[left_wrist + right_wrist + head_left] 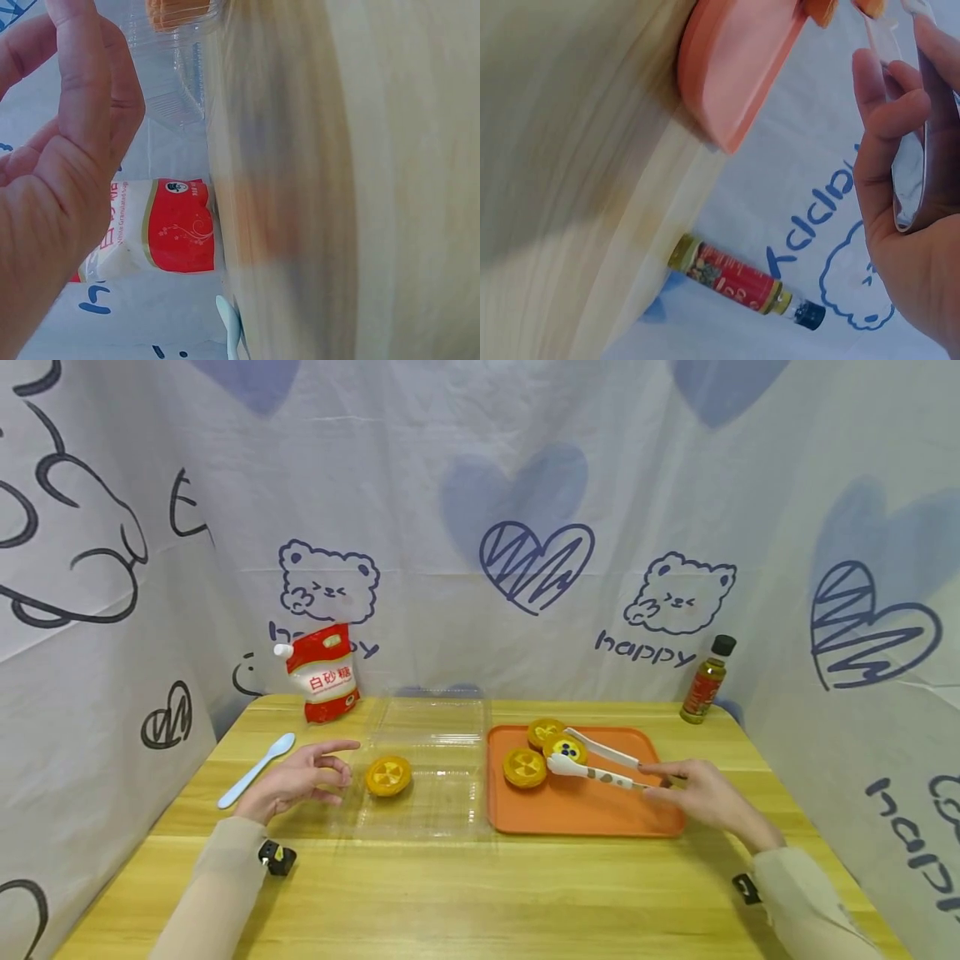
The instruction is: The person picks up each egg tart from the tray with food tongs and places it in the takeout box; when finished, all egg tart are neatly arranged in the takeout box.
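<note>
My right hand (701, 793) holds a pair of tongs (600, 774) with white tips, its fingers and thumb on the two arms. The tong tips stand apart on either side of an egg tart with dark berries (564, 748). Two more tarts, one at the back (545, 732) and one at the left (524, 768), touch or nearly touch it on the orange tray (585, 820). My left hand (303, 777), fingers loosely bent and holding nothing, hovers beside a clear plastic box (442, 777). Inside the box's left part sits another tart (387, 776).
A red and white sugar bag (324, 675) stands at the back left, with a pale blue spoon (257, 771) lying in front of it. At the back right stands a small bottle (705, 683) with a black cap. The box's lid (431, 718) lies open toward the curtain.
</note>
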A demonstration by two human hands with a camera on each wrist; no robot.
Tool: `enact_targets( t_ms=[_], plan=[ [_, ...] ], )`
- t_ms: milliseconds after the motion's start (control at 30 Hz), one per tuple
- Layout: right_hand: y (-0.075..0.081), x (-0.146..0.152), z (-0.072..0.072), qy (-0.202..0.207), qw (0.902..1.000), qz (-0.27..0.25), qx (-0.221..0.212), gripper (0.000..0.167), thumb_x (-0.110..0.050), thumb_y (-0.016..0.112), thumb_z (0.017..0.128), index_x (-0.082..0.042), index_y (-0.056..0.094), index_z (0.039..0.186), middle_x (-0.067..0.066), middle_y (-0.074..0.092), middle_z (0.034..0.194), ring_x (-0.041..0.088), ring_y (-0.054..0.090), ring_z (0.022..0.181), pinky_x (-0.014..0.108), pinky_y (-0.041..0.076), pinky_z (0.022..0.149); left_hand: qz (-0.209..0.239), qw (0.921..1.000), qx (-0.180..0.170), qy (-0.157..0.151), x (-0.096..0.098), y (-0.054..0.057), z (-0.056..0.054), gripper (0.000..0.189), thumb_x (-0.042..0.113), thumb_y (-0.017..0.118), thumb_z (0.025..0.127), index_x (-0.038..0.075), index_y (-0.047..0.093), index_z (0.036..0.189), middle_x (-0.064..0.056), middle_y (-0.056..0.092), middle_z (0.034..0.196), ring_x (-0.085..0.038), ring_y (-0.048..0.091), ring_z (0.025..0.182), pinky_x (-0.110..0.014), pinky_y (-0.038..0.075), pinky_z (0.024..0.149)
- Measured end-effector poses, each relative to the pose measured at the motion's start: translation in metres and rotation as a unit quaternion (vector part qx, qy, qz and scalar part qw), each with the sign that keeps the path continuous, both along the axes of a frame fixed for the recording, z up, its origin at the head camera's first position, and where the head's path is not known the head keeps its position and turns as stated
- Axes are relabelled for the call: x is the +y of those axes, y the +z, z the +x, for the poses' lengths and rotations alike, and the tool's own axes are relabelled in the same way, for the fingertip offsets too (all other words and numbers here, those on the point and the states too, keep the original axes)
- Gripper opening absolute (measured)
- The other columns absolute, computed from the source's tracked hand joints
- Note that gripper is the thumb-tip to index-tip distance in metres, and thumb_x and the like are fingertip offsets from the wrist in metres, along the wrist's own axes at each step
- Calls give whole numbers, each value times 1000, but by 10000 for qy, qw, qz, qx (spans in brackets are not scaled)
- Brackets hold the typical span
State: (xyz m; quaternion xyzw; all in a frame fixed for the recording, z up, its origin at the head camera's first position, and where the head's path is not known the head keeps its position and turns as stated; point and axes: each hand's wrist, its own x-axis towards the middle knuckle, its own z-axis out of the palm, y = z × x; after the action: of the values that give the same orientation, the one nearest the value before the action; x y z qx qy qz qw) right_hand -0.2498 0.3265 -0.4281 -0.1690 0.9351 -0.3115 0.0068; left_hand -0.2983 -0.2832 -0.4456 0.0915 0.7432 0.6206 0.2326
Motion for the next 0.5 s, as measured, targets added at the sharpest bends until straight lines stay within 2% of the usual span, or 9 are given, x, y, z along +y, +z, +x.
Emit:
enact_targets(
  t_ms=[100, 200, 500],
  plan=[
    [1, -6, 0, 1, 9996, 53, 276, 42, -29, 73, 88, -9, 69, 124, -1, 69, 87, 11, 51, 71, 23, 40, 55, 28, 10000, -3, -7, 1, 0, 1, 72, 0, 61, 91, 2, 23, 153, -6, 59, 98, -23, 60, 89, -38, 60, 76],
    [1, -14, -1, -22, 9988, 6, 480, 41, -28, 74, 88, -9, 69, 123, -2, 70, 87, 11, 52, 71, 23, 42, 58, 51, 10000, -23, 38, 1, -1, 1, 71, 0, 60, 92, 3, 24, 153, -6, 59, 98, -23, 60, 89, -38, 60, 76],
    [-2, -37, -3, -124, 9979, -120, 628, 38, -21, 75, 87, -8, 70, 122, -2, 70, 88, 15, 53, 75, 22, 44, 63, 84, 9999, -20, 54, -3, -2, 1, 70, -1, 61, 91, 5, 27, 152, -8, 59, 100, -22, 61, 88, -40, 60, 77]
  ],
)
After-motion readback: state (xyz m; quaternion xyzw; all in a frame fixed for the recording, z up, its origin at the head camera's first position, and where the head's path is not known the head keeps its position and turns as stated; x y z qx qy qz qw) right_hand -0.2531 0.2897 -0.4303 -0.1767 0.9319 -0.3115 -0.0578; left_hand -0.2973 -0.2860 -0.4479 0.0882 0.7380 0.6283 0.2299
